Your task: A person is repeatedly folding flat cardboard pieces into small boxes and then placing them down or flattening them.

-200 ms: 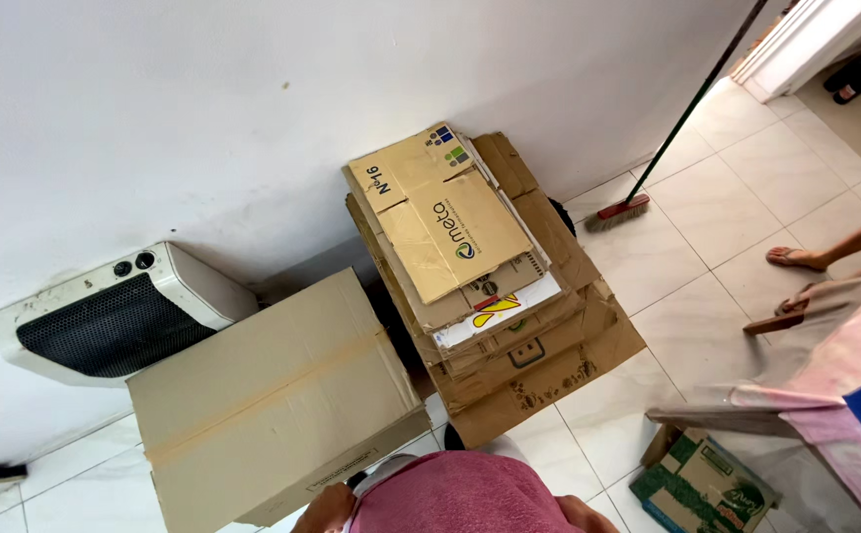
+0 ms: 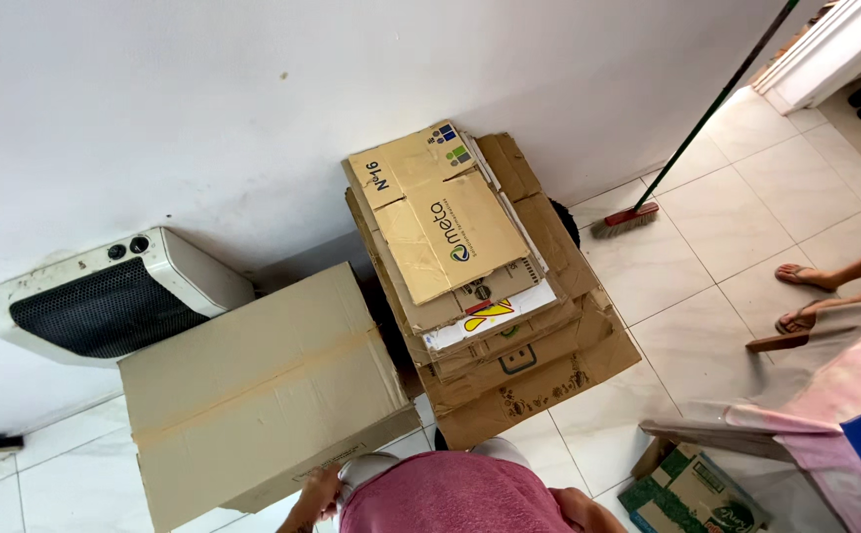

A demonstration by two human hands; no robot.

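The left hand was curled on the bottom edge of the taped cardboard box, which stood on the tiled floor beside the flattened cardboard stack. The right hand barely showed, so its grip was impossible to tell. A grip under both bottom corners would probably have been steadier.

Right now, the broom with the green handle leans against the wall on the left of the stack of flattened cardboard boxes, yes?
Not quite. The head view shows the broom with the green handle leaning against the wall on the right of the stack of flattened cardboard boxes, not the left. The white heater stands on the left.
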